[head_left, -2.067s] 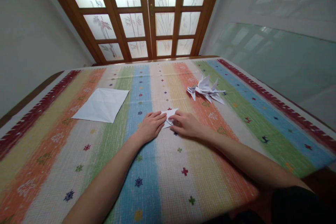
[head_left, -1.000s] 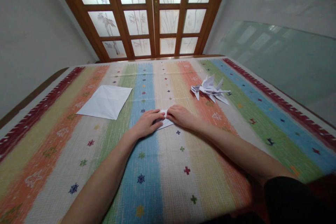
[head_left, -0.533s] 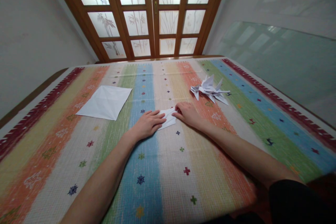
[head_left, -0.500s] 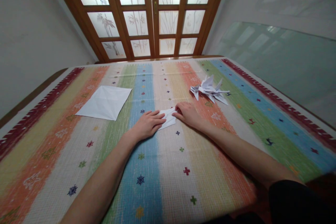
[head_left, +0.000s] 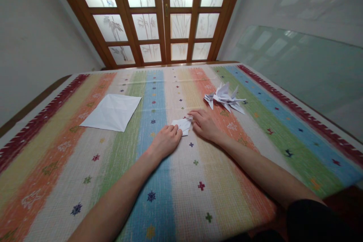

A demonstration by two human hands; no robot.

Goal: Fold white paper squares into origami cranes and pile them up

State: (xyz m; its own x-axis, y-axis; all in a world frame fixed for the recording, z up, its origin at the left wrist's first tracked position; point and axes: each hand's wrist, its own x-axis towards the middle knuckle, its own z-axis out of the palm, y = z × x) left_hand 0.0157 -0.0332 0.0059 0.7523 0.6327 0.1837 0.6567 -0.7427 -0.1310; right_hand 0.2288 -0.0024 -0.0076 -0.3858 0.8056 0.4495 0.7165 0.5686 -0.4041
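A small folded piece of white paper [head_left: 183, 124] lies on the striped cloth in front of me, between my two hands. My left hand [head_left: 167, 140] has its fingers bent and pressed together over the paper's left lower edge. On the other side, my right hand [head_left: 203, 124] pinches the upper right corner between thumb and forefinger, and that corner seems slightly raised. Creases show across the paper's visible face. The part beneath my left fingers is hidden.
A larger creased white sheet [head_left: 112, 112] lies flat to the left. Several folded paper cranes [head_left: 225, 97] are bunched together at the right. A striped tablecloth [head_left: 181, 196] covers the table, with a glass-paned wooden door [head_left: 166, 38] beyond its far edge.
My left hand has shifted right and its fingers, stretched flat before, are now curled on the paper. The right hand stays at the corner, which looks a little more lifted.
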